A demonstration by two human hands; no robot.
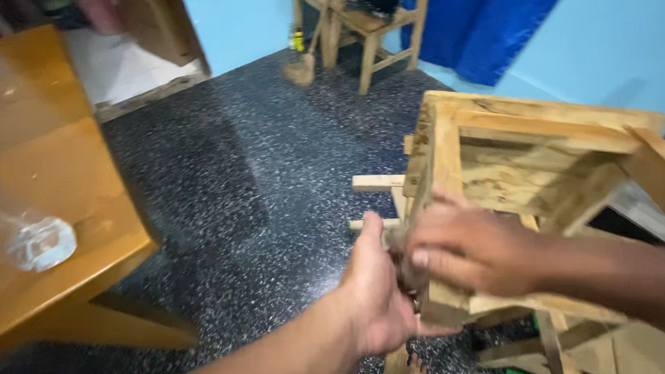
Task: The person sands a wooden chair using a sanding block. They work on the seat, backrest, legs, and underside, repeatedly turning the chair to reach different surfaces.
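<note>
Nearest the camera, against the close face of a rough wooden frame (pixel 523 158), the person's two bare hands meet. The left hand (pixel 376 289) comes up from below with its palm turned toward the frame, thumb raised and fingers curled under the frame's near lower corner; the grip looks closed on that corner, though the fingertips are hidden behind the other hand. The right hand (pixel 467 252) reaches in from the right side of the frame and lies flat against the same corner post, its fingers (pixel 431 257) pressed onto the wood just beside the left hand's thumb, clasping the post rather than hanging loose. Motion blur softens both hands.

The frame is tilted, its open side facing the camera, built of pale, knotty planks. Below it, more pale wooden slats (pixel 566 341) cross one another above the dark speckled floor (pixel 258 175), and a bare foot (pixel 416 368) shows just under the frame's near corner.

Left of the frame, well apart from it, stands a glossy brown counter (pixel 45 182) with a clear glass (pixel 36 241) lying on it. Beyond the frame, against the light blue wall, stands a wooden chair (pixel 375 31) beside a blue curtain (pixel 489 27).
</note>
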